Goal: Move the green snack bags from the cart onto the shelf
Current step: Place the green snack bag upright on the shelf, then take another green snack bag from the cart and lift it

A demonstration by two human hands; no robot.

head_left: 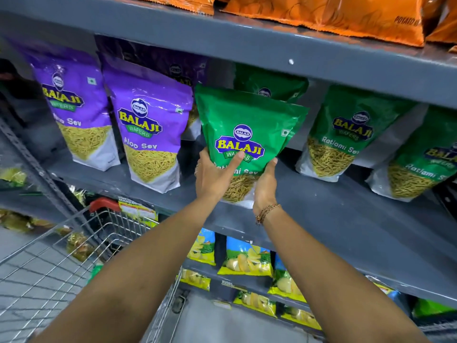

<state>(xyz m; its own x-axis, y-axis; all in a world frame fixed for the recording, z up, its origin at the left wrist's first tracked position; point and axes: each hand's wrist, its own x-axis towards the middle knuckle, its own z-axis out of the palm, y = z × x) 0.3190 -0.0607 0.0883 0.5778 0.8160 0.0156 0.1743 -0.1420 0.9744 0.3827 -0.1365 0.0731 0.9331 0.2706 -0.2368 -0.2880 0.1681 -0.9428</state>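
**Green bag held at the shelf**

Your two forearms reach up from the bottom of the head view, over the wire cart at lower left. Your left hand and right hand clasp the green snack bag from either side, thumb across its front. It stands upright over the grey shelf, between the purple bags and two more green bags on the right.

Grocery shop aisle, grey metal shelf stocked with rows of purple snack bags and green snack bags, orange packets above, price labels on shelf edge, wire shopping cart alongside
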